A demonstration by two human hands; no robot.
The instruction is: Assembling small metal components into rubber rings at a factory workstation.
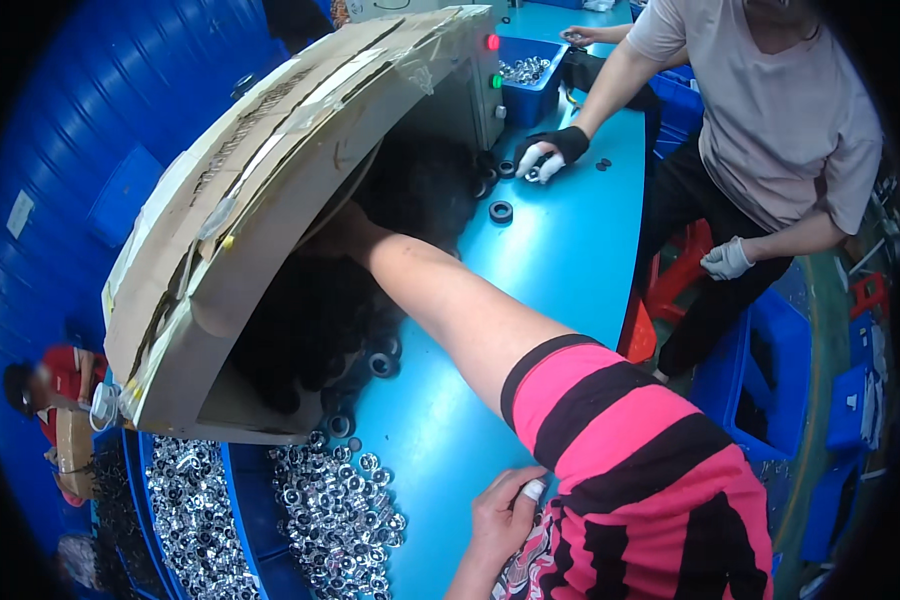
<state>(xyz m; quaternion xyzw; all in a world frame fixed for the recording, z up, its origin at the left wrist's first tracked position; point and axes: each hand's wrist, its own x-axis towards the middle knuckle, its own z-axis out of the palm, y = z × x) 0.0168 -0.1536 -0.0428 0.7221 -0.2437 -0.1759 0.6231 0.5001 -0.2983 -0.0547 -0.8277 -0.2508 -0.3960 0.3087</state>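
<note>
My right arm, in a pink and black striped sleeve, reaches across the table into the dark mouth of a cardboard-covered box (225,190). My right hand (345,232) is in shadow there; its fingers are hidden. Around it lies a dark heap of black pieces (295,330), too dim to make out singly. Black rings (381,363) spill from the opening onto the blue table (450,400). Near the table's close edge, my left hand (505,512) rests beside my sleeve, fingers curled and white tape on one digit. Whatever it may hold is hidden.
Shiny metal ring-like parts (335,515) are heaped at the lower left, beside a blue bin (195,510) of similar parts. Across the table, a co-worker's gloved hand (550,155) handles a small part near a black ring (501,212). A red stool (680,270) stands beyond.
</note>
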